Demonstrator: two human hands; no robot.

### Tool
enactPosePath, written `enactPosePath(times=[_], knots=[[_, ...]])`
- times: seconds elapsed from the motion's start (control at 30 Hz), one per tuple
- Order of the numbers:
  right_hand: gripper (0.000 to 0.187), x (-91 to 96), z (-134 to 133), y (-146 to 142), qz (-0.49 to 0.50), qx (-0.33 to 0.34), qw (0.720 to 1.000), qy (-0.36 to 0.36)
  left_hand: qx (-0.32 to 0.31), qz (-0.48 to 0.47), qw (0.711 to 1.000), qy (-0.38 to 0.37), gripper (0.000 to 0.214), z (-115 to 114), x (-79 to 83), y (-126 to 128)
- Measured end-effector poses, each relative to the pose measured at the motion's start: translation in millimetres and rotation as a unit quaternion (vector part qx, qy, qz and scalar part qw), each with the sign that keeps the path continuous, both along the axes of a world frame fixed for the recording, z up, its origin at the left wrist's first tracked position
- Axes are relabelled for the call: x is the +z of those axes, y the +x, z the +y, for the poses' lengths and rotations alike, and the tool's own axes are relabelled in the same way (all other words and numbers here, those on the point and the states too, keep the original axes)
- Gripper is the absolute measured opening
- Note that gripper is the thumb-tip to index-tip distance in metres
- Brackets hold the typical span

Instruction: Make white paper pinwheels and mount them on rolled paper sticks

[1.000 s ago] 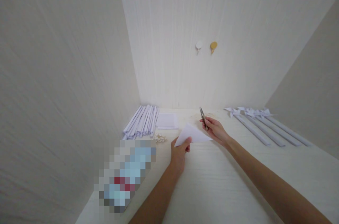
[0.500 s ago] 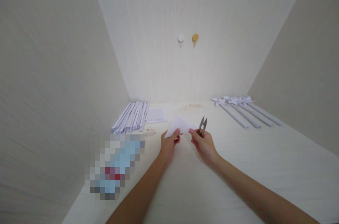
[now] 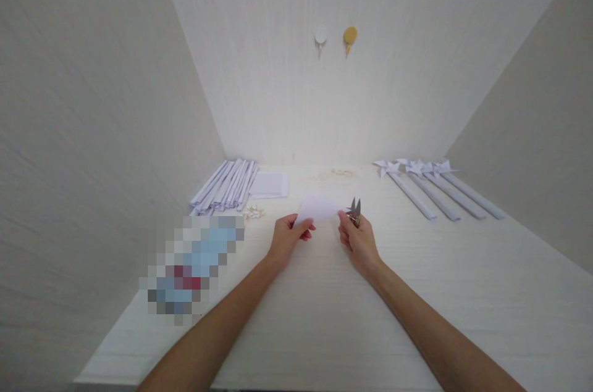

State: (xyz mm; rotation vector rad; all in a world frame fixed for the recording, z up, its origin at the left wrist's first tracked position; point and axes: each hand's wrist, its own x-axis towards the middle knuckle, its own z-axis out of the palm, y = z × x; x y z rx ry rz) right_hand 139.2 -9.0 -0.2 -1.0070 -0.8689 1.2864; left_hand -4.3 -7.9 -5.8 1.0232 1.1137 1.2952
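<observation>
A folded piece of white paper (image 3: 317, 208) is pinched at its near left side by my left hand (image 3: 288, 236), thumb on top. Its narrow right end reaches the thumb and forefinger of my right hand (image 3: 359, 237), which seem to pinch that corner. Small thread snips (image 3: 355, 207) are held in my right hand too, the two dark blades pointing up and slightly apart; their handles are mostly hidden by the fingers. Both hands are held over the middle of the white table (image 3: 301, 330).
Rolled paper sticks (image 3: 225, 187) lie piled at the back left, beside stacked paper sheets (image 3: 269, 184) and small pale bits (image 3: 254, 213). A pixelated blue item (image 3: 197, 262) is nearer. Several paper pinwheels (image 3: 417, 185) lie at the back right. Two hooks (image 3: 350, 35) are on the wall.
The view has tilted down a little, with the near table edge now showing. My hands have moved slightly apart, and the paper is turned a little between them.
</observation>
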Motion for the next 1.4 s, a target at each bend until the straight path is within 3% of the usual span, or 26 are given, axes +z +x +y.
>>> enactPosePath(times=[0.13,0.3,0.47,0.67,1.0,1.4], knots=[[0.042,3.6,-2,5,0.051,0.086,0.994,-0.041,0.057,-0.029,0.998,0.004,0.020,2,-0.3,-2],[0.044,3.1,-6,4,-0.040,0.197,0.978,-0.058,0.087,-0.046,0.995,0.014,0.021,2,0.7,-3],[0.040,1.5,-10,-1,-0.111,0.231,0.966,-0.041,0.081,-0.044,0.995,0.028,0.021,1,-1.2,-2],[0.036,-0.2,-11,0,-0.083,0.278,0.956,-0.042,0.086,-0.055,0.994,0.031,0.021,1,-0.3,-2],[0.031,4.6,-13,-1,-0.095,0.302,0.946,-0.065,0.104,-0.072,0.992,0.016,0.018,0,3.8,-2],[0.034,7.2,-14,-5,-0.115,0.271,0.953,-0.074,0.086,-0.099,0.991,-0.008,0.022,-2,7.5,0]])
